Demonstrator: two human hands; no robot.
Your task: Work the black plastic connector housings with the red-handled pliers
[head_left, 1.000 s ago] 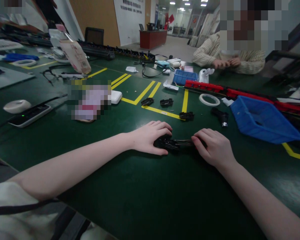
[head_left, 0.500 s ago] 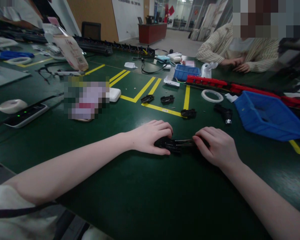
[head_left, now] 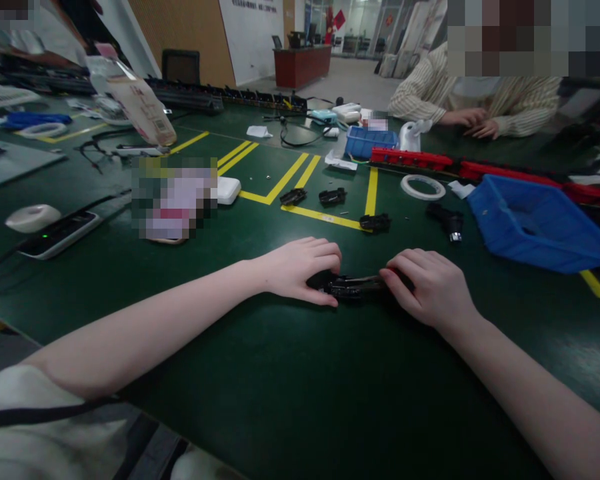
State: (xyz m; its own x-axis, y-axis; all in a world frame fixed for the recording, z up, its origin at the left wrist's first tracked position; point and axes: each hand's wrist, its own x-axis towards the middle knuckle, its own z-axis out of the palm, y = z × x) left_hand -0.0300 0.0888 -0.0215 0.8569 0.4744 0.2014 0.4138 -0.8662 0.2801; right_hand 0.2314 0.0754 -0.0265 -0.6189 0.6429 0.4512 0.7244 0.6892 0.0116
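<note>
A long black plastic part (head_left: 353,287) lies on the dark green table (head_left: 280,373) in front of me. My left hand (head_left: 300,270) is curled over its left end, thumb below and fingers on top. My right hand (head_left: 430,287) grips its right end the same way. Only the middle stretch of the part shows between the two hands. Three similar small black parts (head_left: 293,197) (head_left: 333,196) (head_left: 375,222) lie farther back along a yellow floor-tape line.
A blue bin (head_left: 535,227) sits at the right, with a black connector (head_left: 447,220) and a white tape roll (head_left: 423,187) near it. Red strips (head_left: 410,159) run behind. A power strip (head_left: 60,233) lies left. Another person in a striped shirt (head_left: 485,100) sits across the table.
Both hands stay on the black part in nearly the same place. The view has shifted slightly, and the person across the table has moved their hands.
</note>
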